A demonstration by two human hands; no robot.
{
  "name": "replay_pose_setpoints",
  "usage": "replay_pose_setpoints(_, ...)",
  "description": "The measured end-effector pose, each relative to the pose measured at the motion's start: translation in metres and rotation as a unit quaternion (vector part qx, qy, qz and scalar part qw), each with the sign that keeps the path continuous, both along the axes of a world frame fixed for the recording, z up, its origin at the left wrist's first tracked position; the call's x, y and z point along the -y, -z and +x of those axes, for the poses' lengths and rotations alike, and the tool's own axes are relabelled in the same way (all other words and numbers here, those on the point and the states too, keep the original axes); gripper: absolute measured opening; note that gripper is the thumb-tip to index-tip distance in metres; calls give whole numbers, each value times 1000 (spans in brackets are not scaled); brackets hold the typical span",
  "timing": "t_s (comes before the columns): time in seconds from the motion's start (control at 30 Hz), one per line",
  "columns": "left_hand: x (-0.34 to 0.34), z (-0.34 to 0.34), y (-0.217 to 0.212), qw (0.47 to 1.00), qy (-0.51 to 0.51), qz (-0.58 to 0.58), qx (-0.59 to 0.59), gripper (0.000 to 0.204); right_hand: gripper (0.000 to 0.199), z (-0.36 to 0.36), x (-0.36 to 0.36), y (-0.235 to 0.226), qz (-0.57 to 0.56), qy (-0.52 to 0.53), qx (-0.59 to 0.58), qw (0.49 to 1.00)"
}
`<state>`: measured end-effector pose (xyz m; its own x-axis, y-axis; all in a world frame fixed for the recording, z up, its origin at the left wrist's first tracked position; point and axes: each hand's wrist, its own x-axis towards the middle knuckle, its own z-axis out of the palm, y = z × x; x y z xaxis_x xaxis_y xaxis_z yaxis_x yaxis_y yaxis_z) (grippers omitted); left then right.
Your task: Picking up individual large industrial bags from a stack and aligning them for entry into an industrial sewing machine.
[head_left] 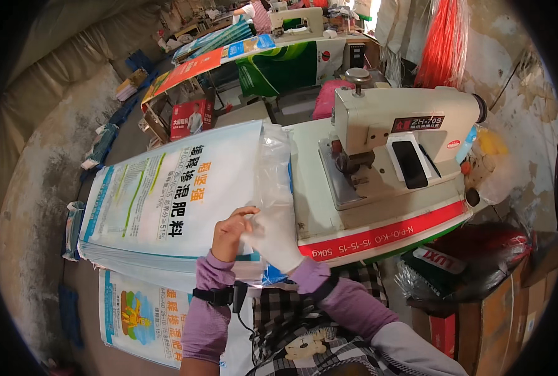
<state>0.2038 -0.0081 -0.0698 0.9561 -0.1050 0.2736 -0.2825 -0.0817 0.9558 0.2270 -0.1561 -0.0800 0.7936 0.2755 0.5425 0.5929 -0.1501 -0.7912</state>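
A thick stack of white printed woven bags [135,200] lies to the left of the sewing machine [404,119]. Clear plastic liner [275,153] sticks out along the stack's right edge. Over that edge, my left hand [230,233] is bare, its fingers curled in; whatever they hold, if anything, is hidden. Close beside it, my right hand [275,235] wears a white glove and is over the liner. Motion blurs its fingers, and the pale glove blends with the plastic. The machine's needle area stands beyond my right hand, apart from it.
A phone [410,164] and a pen [429,161] lie on the machine's base. More printed bags [142,316] hang below the stack at near left. A red box [191,119] stands behind it. Red strands [443,44] hang at far right. Another person [260,15] works at the back.
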Motion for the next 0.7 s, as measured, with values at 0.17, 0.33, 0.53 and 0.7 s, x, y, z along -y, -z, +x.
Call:
replay_pose_setpoints(0.17,-13,11,30,946,-235,222,-38,35,17,7,-22,8,134,-105,-217,961)
replay_pose_setpoints(0.33,-34,9,-2,779,-140,608,-59,19,20,20,-3,39,-20,-197,-229,953)
replay_pose_setpoints(0.53,-48,-1,-12,954,-135,147,-224,32,42,0,15,26,-98,-280,-110,949)
replay_pose_setpoints(0.7,-47,1,-11,944,-102,115,-293,30,46,-16,16,25,-11,-240,-97,966)
